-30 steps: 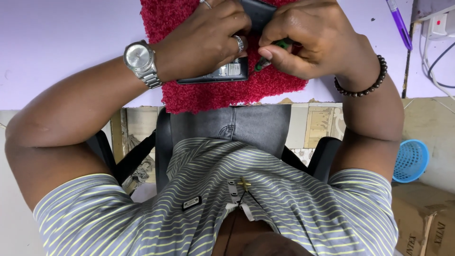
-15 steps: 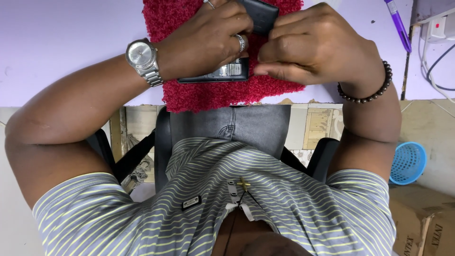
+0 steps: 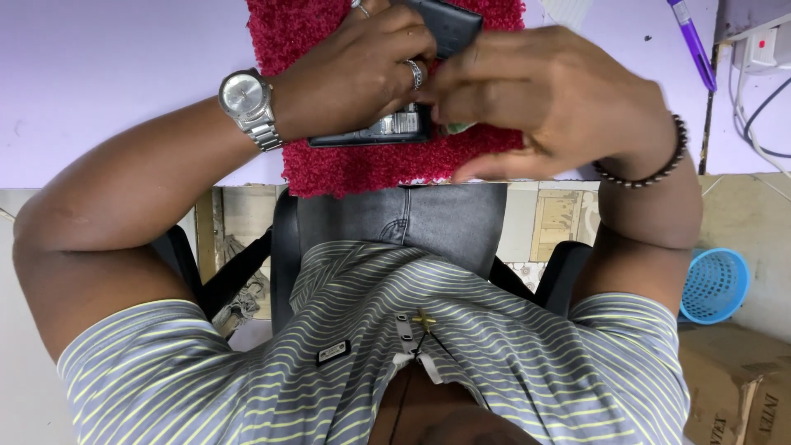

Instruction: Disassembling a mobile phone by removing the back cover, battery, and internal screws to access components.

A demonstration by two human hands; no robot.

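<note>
Resting on the lavender table (image 3: 124,74), at about eleven o'clock in the view, the left hand (image 3: 354,78) curls over a dark flat device (image 3: 371,132) and presses it down onto the red shaggy mat (image 3: 362,169), probably so that it cannot slide. Its open face shows small parts inside, though they are too small to make out. A silver wristwatch (image 3: 245,103) sits on that wrist and a ring (image 3: 417,72) on one finger. At twelve o'clock a second dark flat piece (image 3: 449,25) leans up from behind the fingers. Just past it, at one o'clock, the right hand (image 3: 560,103) arches over the device's end, fingers drawn together and blurred; something small and green (image 3: 458,128) peeks beneath them, but I cannot tell whether it is pinched. At two o'clock lies a purple pen (image 3: 690,41). Lower, at four o'clock, a blue mesh basket (image 3: 713,284) stands on the floor; its contents are not visible.
</note>
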